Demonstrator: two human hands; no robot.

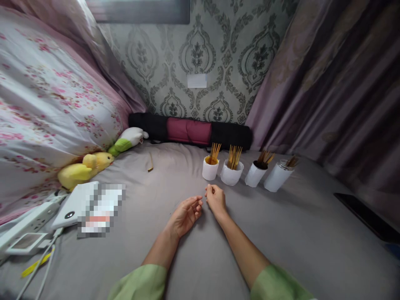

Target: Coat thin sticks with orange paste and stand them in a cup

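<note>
My left hand [186, 215] rests palm-up on the grey bedsheet [300, 233], its fingers loosely curled and apart, with nothing visible in it. Just to its right, my right hand [215, 198] has its fingers curled in a pinch; what it holds, if anything, is too small to make out. Beyond my hands stands a row of white cups: the nearest cup [210, 168] and a second cup [231, 172] hold thin yellow-brown sticks, and a third cup [255, 173] and a tilted jar [276, 176] hold darker sticks. One loose stick [150, 163] lies farther left on the sheet.
A black and magenta bolster [189, 130] lies along the patterned wall. Yellow [81, 168] and white-green [128, 139] plush toys sit by a floral quilt on the left. A power strip [26, 223], white devices and cables lie at the near left. A dark phone [365, 216] lies right, beside curtains.
</note>
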